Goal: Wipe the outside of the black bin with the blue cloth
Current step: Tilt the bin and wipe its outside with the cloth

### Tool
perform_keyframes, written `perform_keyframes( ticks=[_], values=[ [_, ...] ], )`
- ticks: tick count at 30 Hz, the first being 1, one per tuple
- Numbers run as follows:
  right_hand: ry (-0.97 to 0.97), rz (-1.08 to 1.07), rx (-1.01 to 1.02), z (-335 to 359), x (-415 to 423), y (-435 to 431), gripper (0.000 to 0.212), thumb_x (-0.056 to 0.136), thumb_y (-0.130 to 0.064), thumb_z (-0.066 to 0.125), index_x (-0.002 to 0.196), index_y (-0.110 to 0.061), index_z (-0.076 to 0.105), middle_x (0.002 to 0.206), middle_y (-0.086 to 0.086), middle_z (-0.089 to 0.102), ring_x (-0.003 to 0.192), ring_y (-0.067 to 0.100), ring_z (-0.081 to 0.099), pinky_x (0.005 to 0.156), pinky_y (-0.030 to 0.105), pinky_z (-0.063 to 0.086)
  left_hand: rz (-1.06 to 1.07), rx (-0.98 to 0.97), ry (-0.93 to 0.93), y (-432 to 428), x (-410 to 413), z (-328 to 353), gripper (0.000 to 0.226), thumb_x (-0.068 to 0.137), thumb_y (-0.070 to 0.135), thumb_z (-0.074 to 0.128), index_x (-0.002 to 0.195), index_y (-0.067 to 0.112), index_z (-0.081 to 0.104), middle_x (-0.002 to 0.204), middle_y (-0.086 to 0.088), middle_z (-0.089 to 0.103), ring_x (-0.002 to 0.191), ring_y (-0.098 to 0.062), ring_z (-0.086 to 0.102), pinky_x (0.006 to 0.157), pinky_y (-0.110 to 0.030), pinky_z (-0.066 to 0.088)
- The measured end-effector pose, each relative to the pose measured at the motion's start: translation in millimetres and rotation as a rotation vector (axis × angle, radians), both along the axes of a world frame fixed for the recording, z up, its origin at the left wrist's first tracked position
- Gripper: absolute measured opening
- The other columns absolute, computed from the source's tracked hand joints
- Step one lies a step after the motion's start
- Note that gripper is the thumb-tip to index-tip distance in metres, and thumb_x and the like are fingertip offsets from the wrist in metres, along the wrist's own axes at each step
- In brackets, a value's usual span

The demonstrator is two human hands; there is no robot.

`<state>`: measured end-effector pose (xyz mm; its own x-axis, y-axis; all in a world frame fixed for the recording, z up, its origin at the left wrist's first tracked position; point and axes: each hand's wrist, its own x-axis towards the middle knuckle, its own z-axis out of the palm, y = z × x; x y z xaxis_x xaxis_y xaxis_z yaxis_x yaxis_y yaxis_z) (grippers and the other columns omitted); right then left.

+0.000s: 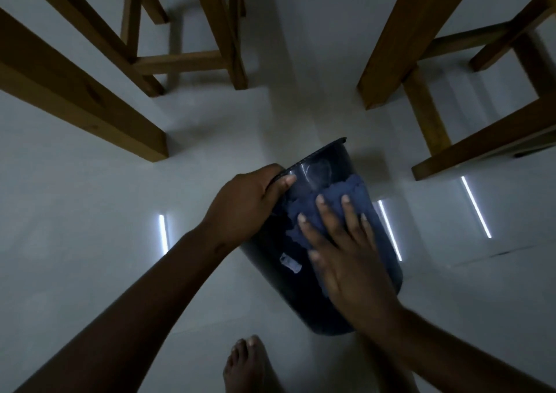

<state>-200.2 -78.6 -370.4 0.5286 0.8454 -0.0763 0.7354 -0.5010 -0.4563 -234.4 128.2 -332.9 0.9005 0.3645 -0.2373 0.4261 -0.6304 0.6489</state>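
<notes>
Left hand (249,203) grips the tilted black bin (270,260) by its rim; right hand (346,251) presses the blue cloth (334,200) flat, fingers spread. Wooden chair legs (90,98) stand nearby.

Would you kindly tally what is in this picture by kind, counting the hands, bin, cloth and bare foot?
Hands: 2, left hand and right hand
Black bin: 1
Blue cloth: 1
Bare foot: 1
Total: 5

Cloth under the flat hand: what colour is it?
Blue cloth, dull in the dim light; the head view shows it.
</notes>
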Motion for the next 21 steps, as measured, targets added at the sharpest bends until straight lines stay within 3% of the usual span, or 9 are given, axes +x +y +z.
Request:
perform_keyframes(
  ticks=[1,5,7,9,12,14,17,19,21],
  values=[
    [0.016,-0.032,0.043,-2.7,13.3,3.0,0.049,0.1,-0.044,0.009,0.148,-0.038,0.007,0.16,-0.006,0.003,0.147,0.024,-0.003,0.117,0.046,0.008,-0.008,-0.01,0.006,-0.9,1.8,0.8,0.032,0.099,0.044,0.037,0.086,0.023,0.057,0.075,0.002,0.066,0.071,-0.017,0.063,0.067,-0.032,0.05],
    [0.415,-0.387,0.162,-14.0,61.6,-4.1,0.047,0.101,-0.043,0.022,0.147,-0.042,0.014,0.158,-0.014,0.015,0.144,0.007,0.015,0.115,0.045,0.026,0.027,-0.025,0.018,-5.5,9.0,2.7,0.035,0.099,0.044,0.036,0.085,0.02,0.057,0.074,0.002,0.065,0.071,-0.013,0.062,0.068,-0.029,0.048],
    [0.337,-0.364,0.082,-9.2,42.0,-10.6,0.048,0.101,-0.043,0.02,0.148,-0.041,0.011,0.159,-0.012,0.01,0.146,0.01,0.008,0.115,0.048,0.025,0.028,-0.028,0.039,-6.6,11.1,2.9,0.036,0.099,0.046,0.035,0.082,0.022,0.056,0.071,0.003,0.064,0.069,-0.012,0.062,0.066,-0.028,0.047],
    [0.114,-0.211,0.032,-6.6,11.1,-9.7,0.05,0.099,-0.04,0.017,0.148,-0.038,0.01,0.16,-0.005,0.006,0.147,0.021,-0.001,0.115,0.049,0.017,0.028,-0.002,0.046,-6.3,11.2,0.9,0.036,0.099,0.046,0.035,0.08,0.023,0.054,0.068,0.004,0.062,0.067,-0.012,0.06,0.064,-0.028,0.045],
    [-0.007,-0.03,0.045,-3.8,7.9,0.5,0.048,0.1,-0.041,0.013,0.147,-0.037,0.012,0.16,-0.002,0.008,0.147,0.028,-0.001,0.115,0.047,0.012,0.03,0.001,0.04,-6.7,12.5,1.3,0.035,0.1,0.046,0.034,0.084,0.023,0.055,0.071,0.005,0.062,0.07,-0.016,0.061,0.065,-0.03,0.047],
    [0.063,-0.107,0.095,-5.8,34.9,8.0,0.049,0.099,-0.042,0.015,0.147,-0.036,0.01,0.159,-0.004,0.008,0.147,0.024,0.003,0.115,0.047,0.017,0.012,-0.001,0.046,-8.3,16.2,0.8,0.034,0.101,0.044,0.033,0.085,0.023,0.055,0.072,0.004,0.063,0.07,-0.016,0.062,0.068,-0.032,0.049],
    [0.33,-0.36,0.125,-9.3,53.1,-1.3,0.052,0.097,-0.048,0.017,0.148,-0.042,0.01,0.159,-0.012,0.007,0.146,0.011,0.008,0.113,0.047,0.029,0.022,0.023,0.054,-9.9,17.8,1.5,0.034,0.1,0.045,0.032,0.081,0.025,0.053,0.071,0.004,0.063,0.07,-0.015,0.062,0.069,-0.032,0.049],
    [0.226,-0.326,0.046,-6.0,30.2,-7.9,0.051,0.098,-0.046,0.015,0.148,-0.041,0.01,0.16,-0.007,0.006,0.147,0.017,0.004,0.114,0.05,0.024,0.027,0.02,0.063,-9.4,16.3,0.3,0.036,0.1,0.046,0.032,0.08,0.024,0.053,0.072,0.003,0.065,0.069,-0.015,0.062,0.071,-0.034,0.051],
    [0.046,-0.142,-0.015,-3.4,3.8,-9.1,0.049,0.099,-0.043,0.012,0.148,-0.037,0.012,0.16,-0.002,0.008,0.147,0.026,-0.002,0.116,0.049,0.013,0.036,0.019,0.065,-7.9,13.8,-2.2,0.037,0.1,0.047,0.032,0.082,0.023,0.054,0.071,0.004,0.064,0.069,-0.017,0.061,0.07,-0.035,0.052]
  ],
)
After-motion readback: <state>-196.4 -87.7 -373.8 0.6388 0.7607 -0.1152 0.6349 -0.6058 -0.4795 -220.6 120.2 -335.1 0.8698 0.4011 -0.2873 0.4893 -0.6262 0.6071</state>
